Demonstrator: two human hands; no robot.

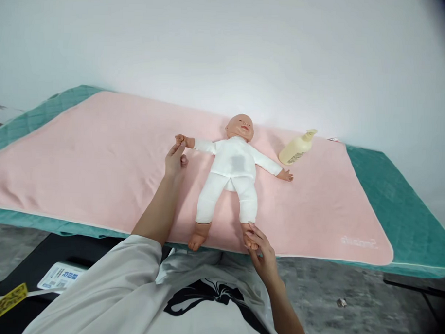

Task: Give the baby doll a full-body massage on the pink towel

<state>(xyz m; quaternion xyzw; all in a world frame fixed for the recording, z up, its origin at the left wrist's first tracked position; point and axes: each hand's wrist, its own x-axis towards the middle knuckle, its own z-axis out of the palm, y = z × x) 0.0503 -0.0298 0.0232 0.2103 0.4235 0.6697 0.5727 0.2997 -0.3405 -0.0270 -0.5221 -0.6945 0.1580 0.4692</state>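
On its back on a pink blanket (109, 148) lies a baby doll (233, 157) in a white outfit, arms spread and head toward the wall. A grey patch shows on its chest. My left hand (175, 158) pinches the doll's hand on the left side, thumb and fingers closed at its wrist. Around the doll's foot on the right side, my right hand (262, 249) is closed, fingers on top and thumb beneath. The doll's other hand and other foot rest untouched on the blanket and at its near edge.
A pale yellow pump bottle (296, 148) stands right of the doll. Beneath the blanket is a green padded cover (400, 192). A white wall (226, 50) borders the far side. At lower left, a white labelled package (61, 277) lies on a black surface (29, 262).
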